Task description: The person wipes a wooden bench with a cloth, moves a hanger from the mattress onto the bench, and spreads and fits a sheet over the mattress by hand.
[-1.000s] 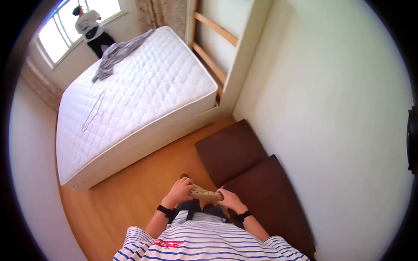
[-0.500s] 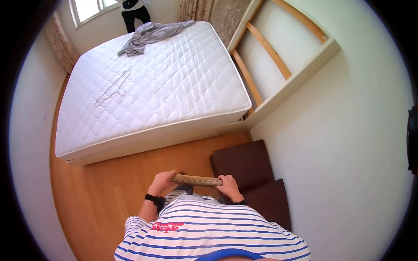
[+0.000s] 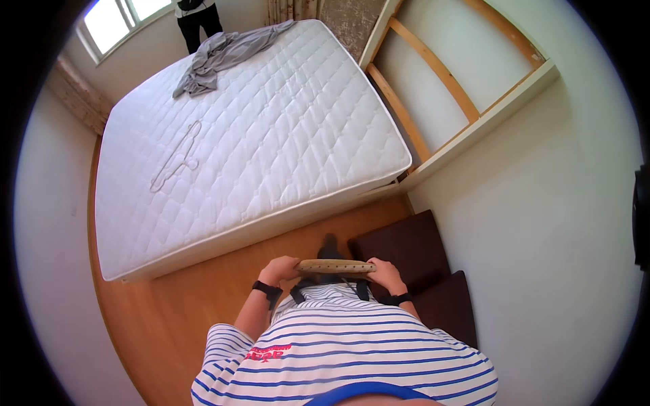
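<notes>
A tan, flat strip with a row of small dark holes spans the space in front of my waist, level and slightly bowed. At its left end, my left hand is closed round it. My right hand grips the opposite end with the fingers wrapped over it. Dark bands circle both wrists. Whether the strip is wood or some softer material, I cannot tell. Below it, a dark shoe and trouser leg show on the floor.
Ahead stands a bed with a bare white quilted mattress. On it lie a grey cloth and a thin looped cord or wire. Two dark brown padded pieces stand by the right wall. A slatted frame adjoins the bed. A person stands beyond.
My view has shifted, so the bed sits a little differently. The strip and both hands appear further right and slightly higher. Both hands keep their hold, and a shoe shows more clearly below.
</notes>
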Tool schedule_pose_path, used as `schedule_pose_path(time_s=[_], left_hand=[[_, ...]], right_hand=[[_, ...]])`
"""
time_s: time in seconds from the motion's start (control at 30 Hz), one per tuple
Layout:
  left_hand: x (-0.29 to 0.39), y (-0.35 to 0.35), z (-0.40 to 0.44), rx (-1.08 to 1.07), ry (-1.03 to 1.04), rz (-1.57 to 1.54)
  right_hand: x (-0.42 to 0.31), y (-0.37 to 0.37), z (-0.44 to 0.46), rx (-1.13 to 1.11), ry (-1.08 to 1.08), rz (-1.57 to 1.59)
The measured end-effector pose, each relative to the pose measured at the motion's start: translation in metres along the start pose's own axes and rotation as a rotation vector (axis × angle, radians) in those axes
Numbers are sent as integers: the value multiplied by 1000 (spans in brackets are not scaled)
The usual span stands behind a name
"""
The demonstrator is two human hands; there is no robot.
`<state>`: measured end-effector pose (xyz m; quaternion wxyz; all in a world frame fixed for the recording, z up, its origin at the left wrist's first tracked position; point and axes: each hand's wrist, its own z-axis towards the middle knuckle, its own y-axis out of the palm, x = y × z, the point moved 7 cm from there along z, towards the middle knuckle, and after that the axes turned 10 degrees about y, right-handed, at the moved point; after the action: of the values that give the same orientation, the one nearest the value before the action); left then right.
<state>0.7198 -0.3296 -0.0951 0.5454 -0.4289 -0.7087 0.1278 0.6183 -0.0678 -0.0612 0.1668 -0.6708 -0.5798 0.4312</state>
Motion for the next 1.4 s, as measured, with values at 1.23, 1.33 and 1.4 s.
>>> schedule_pose_path(time_s=[1.23, 1.33, 1.4], left_hand=[[-168, -140, 236, -79, -372, 27], [-181, -103, 124, -502, -706, 55], [-195, -78, 83, -543, -712, 30]], right_hand=[[-29, -510, 340, 1421, -9, -370], [-39, -504, 329, 1476, -125, -329], [-46, -489, 331, 1447, -39, -438]])
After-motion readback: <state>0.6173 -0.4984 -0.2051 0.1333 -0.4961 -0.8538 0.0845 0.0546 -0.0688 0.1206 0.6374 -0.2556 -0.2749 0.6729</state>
